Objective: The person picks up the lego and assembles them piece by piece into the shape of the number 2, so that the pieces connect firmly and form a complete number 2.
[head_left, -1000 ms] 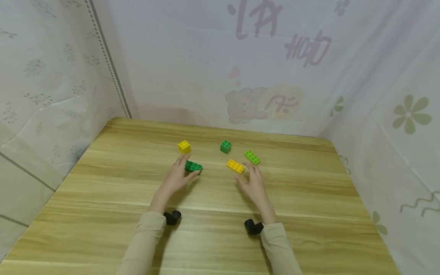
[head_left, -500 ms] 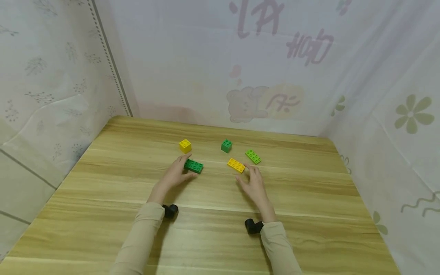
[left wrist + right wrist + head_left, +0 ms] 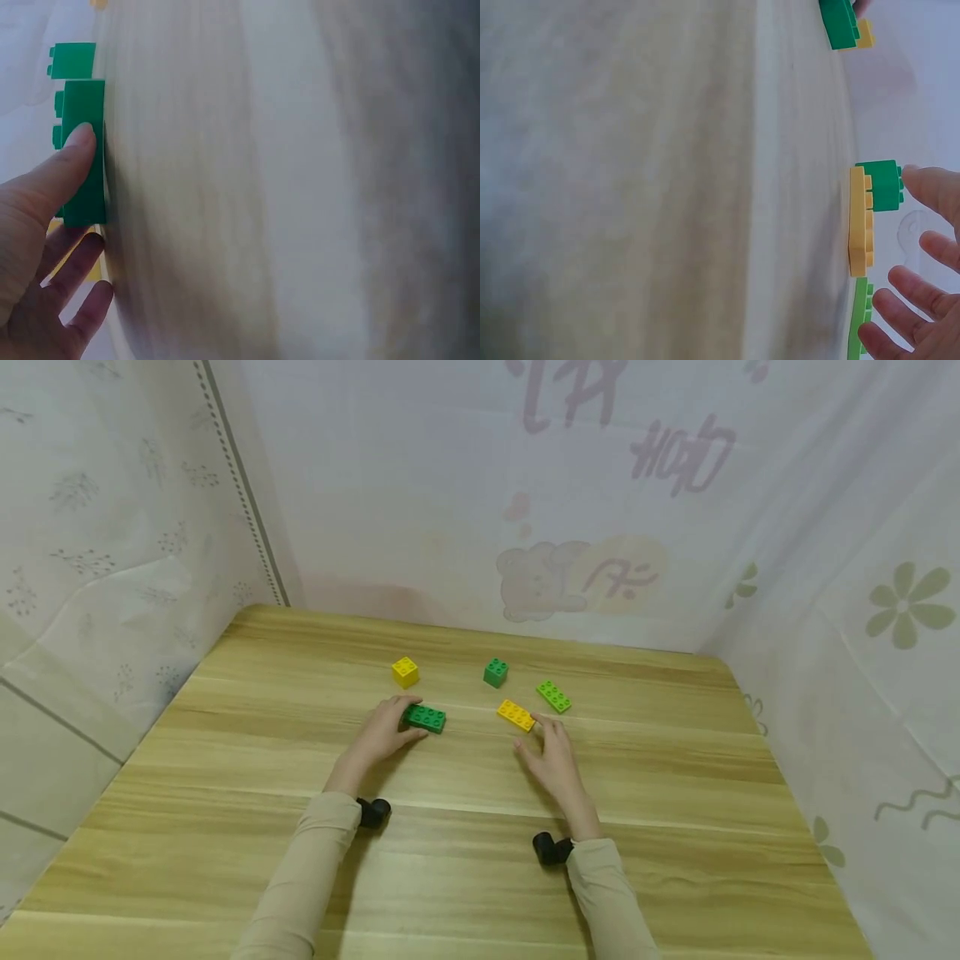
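My left hand holds a long dark green building brick by its left end, thumb along the near side and index finger at the far side. In the left wrist view the thumb lies on the side face of this green brick, which is close to the tabletop. My right hand is spread at the right end of a flat yellow-orange brick, its fingers parted and holding nothing. The right wrist view shows the yellow-orange brick beside those parted fingers.
Farther back stand a square yellow brick and a square green brick. A flat lime green brick lies beyond my right hand. All are on a wooden table, with patterned cloth hanging behind it.
My left hand has closed its thumb against the long green brick, which has turned slightly. The right hand stays almost in place beside the yellow-orange brick. The head view has shifted a little.
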Demonstrator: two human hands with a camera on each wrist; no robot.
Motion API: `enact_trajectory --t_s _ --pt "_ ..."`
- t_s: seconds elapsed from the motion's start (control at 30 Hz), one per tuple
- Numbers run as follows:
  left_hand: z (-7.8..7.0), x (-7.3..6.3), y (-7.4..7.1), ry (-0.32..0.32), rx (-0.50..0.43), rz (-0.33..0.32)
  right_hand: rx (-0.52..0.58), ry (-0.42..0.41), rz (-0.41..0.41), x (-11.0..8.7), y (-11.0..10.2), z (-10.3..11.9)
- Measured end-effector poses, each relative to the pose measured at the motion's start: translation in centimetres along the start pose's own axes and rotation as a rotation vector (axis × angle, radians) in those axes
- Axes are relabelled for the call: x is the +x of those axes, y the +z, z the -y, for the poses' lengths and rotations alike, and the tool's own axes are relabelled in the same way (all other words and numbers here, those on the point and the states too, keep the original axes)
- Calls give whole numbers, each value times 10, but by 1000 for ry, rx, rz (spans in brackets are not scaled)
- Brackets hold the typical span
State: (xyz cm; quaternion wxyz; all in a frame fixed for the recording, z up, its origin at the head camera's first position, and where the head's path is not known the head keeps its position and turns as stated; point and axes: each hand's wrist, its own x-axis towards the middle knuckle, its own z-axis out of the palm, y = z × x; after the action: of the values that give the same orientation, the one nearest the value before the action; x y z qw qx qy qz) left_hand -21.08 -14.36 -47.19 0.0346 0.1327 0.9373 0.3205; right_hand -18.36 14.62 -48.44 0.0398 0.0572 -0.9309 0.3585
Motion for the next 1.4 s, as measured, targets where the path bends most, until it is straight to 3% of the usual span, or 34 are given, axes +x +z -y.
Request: enact_trajectory --t_s 0.23,0.47,0.97,1.17,1.4 --pt "1 4 -4 0 33 -17 20 -20 22 16 -4 8" --pt "2 12 -9 -40 -4 -26 -3 -33 32 43 -10 14" --pt "5 17 -12 -121 -134 70 110 -19 105 84 -2 15" --pt "8 16 -8 -135 -167 67 195 40 165 103 5 16" --pt "5 16 -6 -168 -179 68 206 131 218 118 10 24"
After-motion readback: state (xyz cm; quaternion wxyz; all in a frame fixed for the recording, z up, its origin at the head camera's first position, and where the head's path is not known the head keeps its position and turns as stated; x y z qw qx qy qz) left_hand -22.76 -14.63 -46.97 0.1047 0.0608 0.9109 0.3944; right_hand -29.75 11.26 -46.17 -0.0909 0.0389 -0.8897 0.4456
